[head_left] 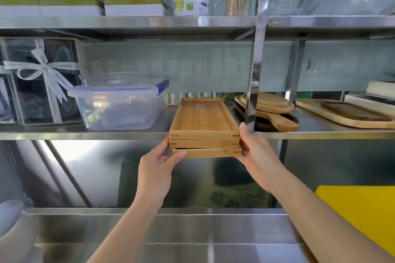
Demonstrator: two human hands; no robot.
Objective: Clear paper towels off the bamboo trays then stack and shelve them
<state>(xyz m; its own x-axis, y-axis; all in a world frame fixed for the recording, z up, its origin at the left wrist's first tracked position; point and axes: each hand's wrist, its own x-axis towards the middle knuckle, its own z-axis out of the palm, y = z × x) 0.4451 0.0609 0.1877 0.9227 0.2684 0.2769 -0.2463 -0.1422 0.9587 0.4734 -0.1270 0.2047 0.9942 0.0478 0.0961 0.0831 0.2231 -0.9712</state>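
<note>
Middle steel shelf (pixel 128 134), read left to right with the bamboo tray stack (pixel 204 128) as landmark.

Far left of the stack: clear gift box tied with a white ribbon (pixel 42 70). Just left of the stack: lidded clear plastic container (pixel 119 104) with a blue clip, standing on the shelf.

My left hand (pixel 157 168): fingers closed around the stack's lower left corner, thumb lying along the front edge of the bottom tray, the other fingers hidden underneath.

The stack: three bamboo trays, top one open-side up and bare, no paper towel in it. Bottom tray sits slightly offset toward me. Far end reaches over the shelf; near end overhangs the shelf's front lip, carried in both hands. Whether the far end touches the shelf I cannot tell.

My right hand (pixel 256 156): fingers closed on the stack's right side, thumb up beside the top tray's near right corner, close to the steel upright (pixel 255 74).

Right of the stack, past the upright: wooden paddle boards (pixel 271 111) piled on the shelf, then a wide wooden tray (pixel 350 115).

Lower right of the stack: yellow cutting board (pixel 361 209) on the counter (pixel 192 230).
</note>
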